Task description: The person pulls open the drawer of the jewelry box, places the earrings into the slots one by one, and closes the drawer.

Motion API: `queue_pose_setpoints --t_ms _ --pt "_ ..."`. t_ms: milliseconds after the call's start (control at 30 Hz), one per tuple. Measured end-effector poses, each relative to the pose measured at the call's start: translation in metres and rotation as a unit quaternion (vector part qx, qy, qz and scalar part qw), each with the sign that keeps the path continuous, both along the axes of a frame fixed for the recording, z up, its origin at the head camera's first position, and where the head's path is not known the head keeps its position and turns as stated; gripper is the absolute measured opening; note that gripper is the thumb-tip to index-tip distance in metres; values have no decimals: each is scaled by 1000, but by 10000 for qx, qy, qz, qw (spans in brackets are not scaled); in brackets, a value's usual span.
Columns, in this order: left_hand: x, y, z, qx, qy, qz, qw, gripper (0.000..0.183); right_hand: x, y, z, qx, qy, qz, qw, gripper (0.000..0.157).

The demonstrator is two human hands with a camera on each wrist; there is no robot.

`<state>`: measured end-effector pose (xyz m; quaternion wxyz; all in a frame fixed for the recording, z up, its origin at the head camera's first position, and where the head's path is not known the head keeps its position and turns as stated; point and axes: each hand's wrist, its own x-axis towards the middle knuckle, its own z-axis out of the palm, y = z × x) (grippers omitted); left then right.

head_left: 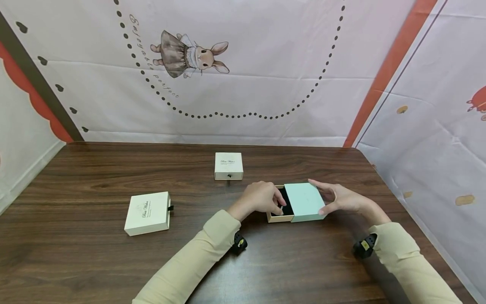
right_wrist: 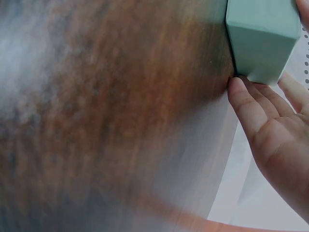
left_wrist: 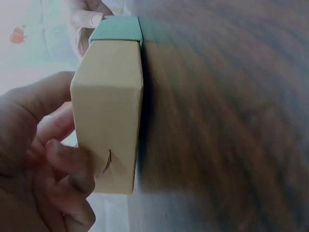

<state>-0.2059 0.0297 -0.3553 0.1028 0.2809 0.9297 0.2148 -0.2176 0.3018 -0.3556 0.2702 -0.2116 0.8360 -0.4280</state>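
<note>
A drawer-style jewelry box lies on the table, its mint-green sleeve (head_left: 305, 202) at the right. From the sleeve's left side the cream drawer (left_wrist: 108, 111) is partly slid out, showing a black lining (head_left: 287, 198). My left hand (head_left: 263, 198) reaches over into the drawer, thumb and forefinger pinching a small silvery piece of jewelry (head_left: 282, 207); its exact kind is too small to tell. My right hand (head_left: 343, 198) holds the sleeve at its right end, thumb at the near corner and fingers at the far one.
A small white box (head_left: 228, 166) with a dark tab stands at the back middle of the wooden table (head_left: 76, 253). Farther left lies a larger white box (head_left: 148, 213), its black tab facing right. Printed cloth walls (head_left: 265, 55) border the table behind and at the sides.
</note>
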Motion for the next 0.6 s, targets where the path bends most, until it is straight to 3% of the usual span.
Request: queue_pose_setpoints --t_ms 233,600 --pt "4 5 3 -242 358 -155 9989 5 0 0 -1 -47 -52 -19 10000 97" --pt "1 4 7 -463 296 -526 9971 12 0 0 -1 -57 1 -5 10000 96"
